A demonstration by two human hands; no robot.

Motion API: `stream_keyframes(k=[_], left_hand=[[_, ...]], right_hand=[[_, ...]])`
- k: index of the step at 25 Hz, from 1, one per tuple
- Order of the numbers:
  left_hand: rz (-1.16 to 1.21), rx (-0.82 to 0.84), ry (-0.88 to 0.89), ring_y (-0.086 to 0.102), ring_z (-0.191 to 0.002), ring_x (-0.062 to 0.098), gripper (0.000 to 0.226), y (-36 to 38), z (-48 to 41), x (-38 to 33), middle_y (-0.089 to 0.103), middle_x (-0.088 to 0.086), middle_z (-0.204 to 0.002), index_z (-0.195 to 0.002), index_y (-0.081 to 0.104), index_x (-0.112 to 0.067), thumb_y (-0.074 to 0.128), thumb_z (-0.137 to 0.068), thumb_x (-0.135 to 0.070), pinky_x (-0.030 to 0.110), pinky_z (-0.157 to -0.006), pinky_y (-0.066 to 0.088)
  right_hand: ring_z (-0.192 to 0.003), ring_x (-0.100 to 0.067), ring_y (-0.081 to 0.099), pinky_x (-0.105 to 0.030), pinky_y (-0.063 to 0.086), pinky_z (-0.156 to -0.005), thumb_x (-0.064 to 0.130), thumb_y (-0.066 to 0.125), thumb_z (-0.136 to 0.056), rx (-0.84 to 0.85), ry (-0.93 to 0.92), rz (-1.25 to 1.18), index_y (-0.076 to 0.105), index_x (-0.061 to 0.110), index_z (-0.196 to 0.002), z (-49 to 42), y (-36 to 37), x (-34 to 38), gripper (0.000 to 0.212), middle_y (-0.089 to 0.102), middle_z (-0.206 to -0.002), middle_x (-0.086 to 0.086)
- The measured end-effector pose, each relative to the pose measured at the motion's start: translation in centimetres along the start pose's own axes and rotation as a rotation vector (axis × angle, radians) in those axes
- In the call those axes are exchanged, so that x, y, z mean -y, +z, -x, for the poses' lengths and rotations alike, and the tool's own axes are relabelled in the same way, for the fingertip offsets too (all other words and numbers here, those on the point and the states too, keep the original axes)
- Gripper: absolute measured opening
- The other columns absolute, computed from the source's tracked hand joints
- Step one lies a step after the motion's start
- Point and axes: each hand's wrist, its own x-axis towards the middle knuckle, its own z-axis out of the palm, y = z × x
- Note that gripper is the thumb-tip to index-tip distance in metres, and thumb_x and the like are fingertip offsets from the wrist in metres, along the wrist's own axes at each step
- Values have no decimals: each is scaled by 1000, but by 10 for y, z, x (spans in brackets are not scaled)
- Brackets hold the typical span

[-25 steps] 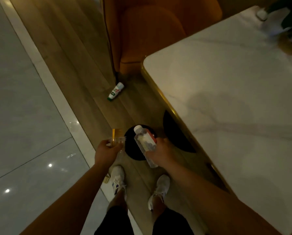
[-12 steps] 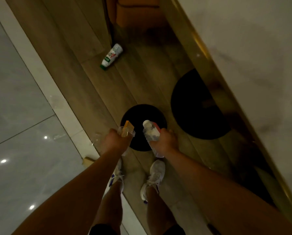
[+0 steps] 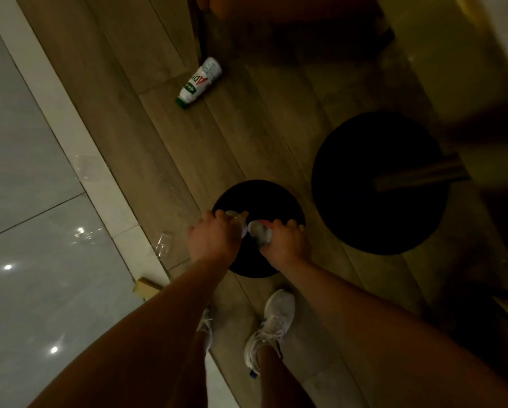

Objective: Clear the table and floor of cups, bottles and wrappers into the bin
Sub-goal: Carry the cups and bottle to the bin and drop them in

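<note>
Both hands hover over the round black bin [image 3: 276, 195] on the wooden floor. My left hand [image 3: 213, 238] grips a clear plastic cup [image 3: 235, 216] with something orange in it, tipped over the bin's mouth. My right hand [image 3: 285, 241] holds a clear water bottle [image 3: 260, 231], its neck pointing down into the bin. A white bottle with a green cap [image 3: 199, 82] lies on its side on the floor further ahead. Clear plastic cups [image 3: 163, 245] lie on the pale floor strip left of my hands.
A large black round table base [image 3: 379, 184] sits right of the bin, under the gold-edged table [image 3: 465, 48]. An orange chair [image 3: 247, 7] stands at the top. Grey tiles [image 3: 35, 231] spread to the left. My white shoes [image 3: 273, 322] stand just behind the bin.
The view tilted down and closer to the floor. Both hands lowered and came together over the bin, tipping the cup and bottle downward.
</note>
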Motion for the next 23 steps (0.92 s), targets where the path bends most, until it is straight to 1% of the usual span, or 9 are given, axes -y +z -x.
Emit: stream_keyframes(k=[3, 10, 14, 17, 20, 23], left_hand=[[-97, -5, 93, 59, -102, 31, 42, 16, -6, 0, 60, 10, -113, -120, 55, -15, 55, -89, -44, 42, -87, 41], [-269, -18, 180, 59, -101, 31, 40, 38, -20, 7, 61, 9, -111, -119, 57, -18, 58, -86, -40, 41, -85, 40], [-283, 6, 222, 58, -106, 31, 49, 44, -23, 7, 59, 9, -117, -127, 52, -20, 61, -84, -42, 42, -88, 41], [-287, 7, 234, 57, -107, 31, 48, 41, -22, 8, 58, 10, -117, -125, 52, -19, 61, -83, -40, 43, -90, 42], [-270, -4, 244, 57, -105, 31, 45, 34, -19, 11, 58, 10, -115, -125, 53, -18, 56, -85, -37, 43, -88, 42], [-266, 35, 258, 58, -104, 30, 46, 23, -11, 14, 59, 10, -115, -127, 52, -18, 55, -85, -37, 42, -87, 43]], right_hand=[[-122, -36, 45, -41, 45, -96, 42, 74, -77, 5, -28, 31, 51, 16, -128, -9, 10, -3, 62, 48, -133, -16], [-123, -37, 44, -44, 47, -93, 39, 75, -78, -20, -51, 9, 54, 16, -122, -17, 22, -7, 55, 46, -133, -15], [-124, -37, 43, -45, 47, -95, 36, 72, -81, -11, -69, -10, 55, 16, -121, -17, 24, -2, 47, 46, -133, -14], [-124, -36, 42, -45, 49, -94, 32, 68, -83, 1, -61, -18, 56, 17, -121, -15, 22, -1, 43, 47, -131, -14], [-126, -36, 42, -44, 47, -96, 31, 66, -83, 16, -70, -25, 55, 17, -125, -9, 17, -2, 46, 48, -133, -13], [-127, -37, 43, -46, 48, -97, 31, 64, -84, 35, -71, -49, 54, 17, -127, 0, 8, -1, 47, 46, -140, -14]])
